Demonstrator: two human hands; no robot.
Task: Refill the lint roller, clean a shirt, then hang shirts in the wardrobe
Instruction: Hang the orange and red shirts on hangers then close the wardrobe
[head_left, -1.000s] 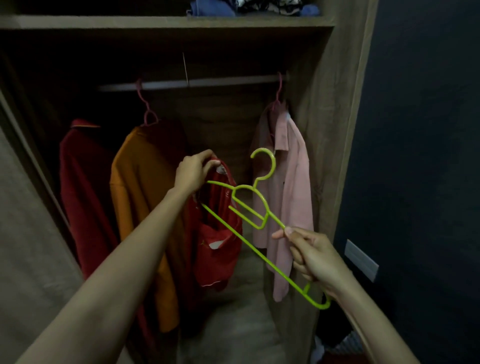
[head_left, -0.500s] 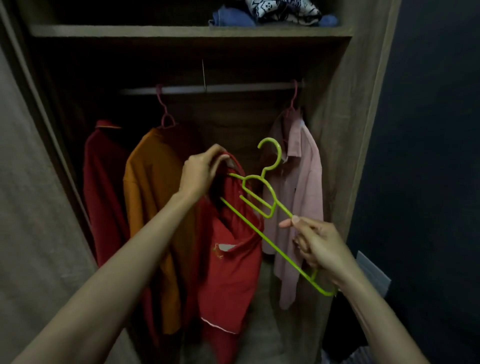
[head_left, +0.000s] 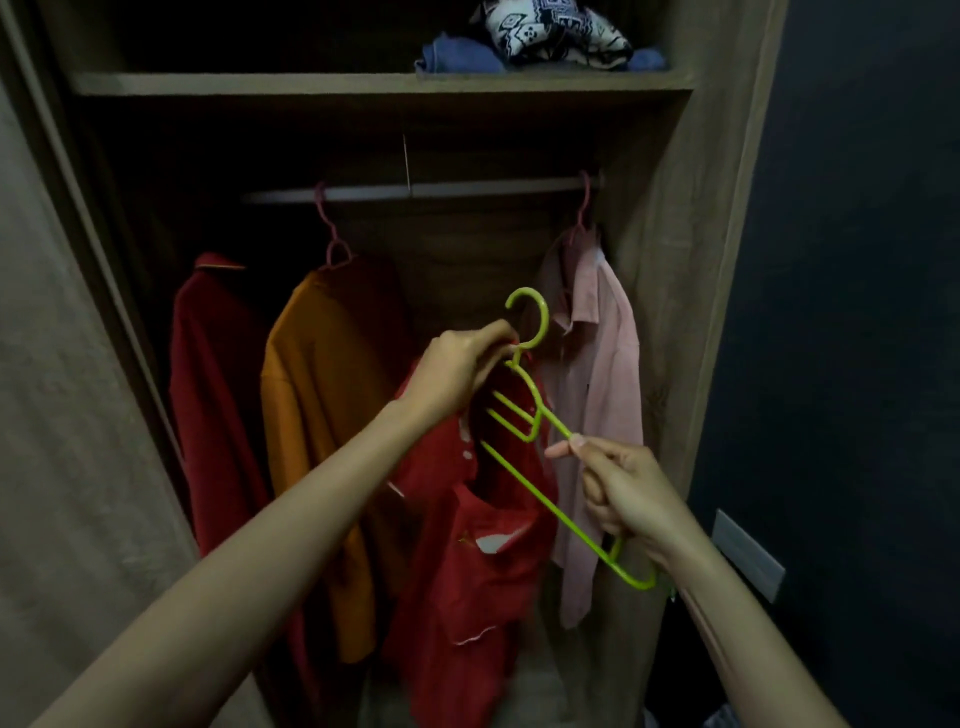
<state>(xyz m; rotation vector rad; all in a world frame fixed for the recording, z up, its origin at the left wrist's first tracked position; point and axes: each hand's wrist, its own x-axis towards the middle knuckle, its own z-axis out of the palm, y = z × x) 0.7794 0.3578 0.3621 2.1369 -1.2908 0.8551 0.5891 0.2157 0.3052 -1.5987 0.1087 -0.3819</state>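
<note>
A red shirt (head_left: 467, 561) hangs from my left hand (head_left: 457, 371), which grips its collar right beside the neck of a lime green hanger (head_left: 535, 488). The hanger's left arm is inside the shirt's neck opening; its hook points up. My right hand (head_left: 618, 493) pinches the hanger's right arm, which slants down to the right outside the shirt. Both hands are in front of the open wardrobe, below the metal rail (head_left: 467, 189).
On the rail hang a dark red shirt (head_left: 213, 395), an orange shirt (head_left: 317, 415) on a pink hanger and a pale pink shirt (head_left: 597, 395) at the right end. Folded clothes (head_left: 540, 41) lie on the upper shelf (head_left: 260, 83). A dark wall (head_left: 857, 312) stands on the right.
The hanger has slid further into the red shirt's neck and risen. My left hand has shifted right to the hanger's neck. The shirt hangs longer.
</note>
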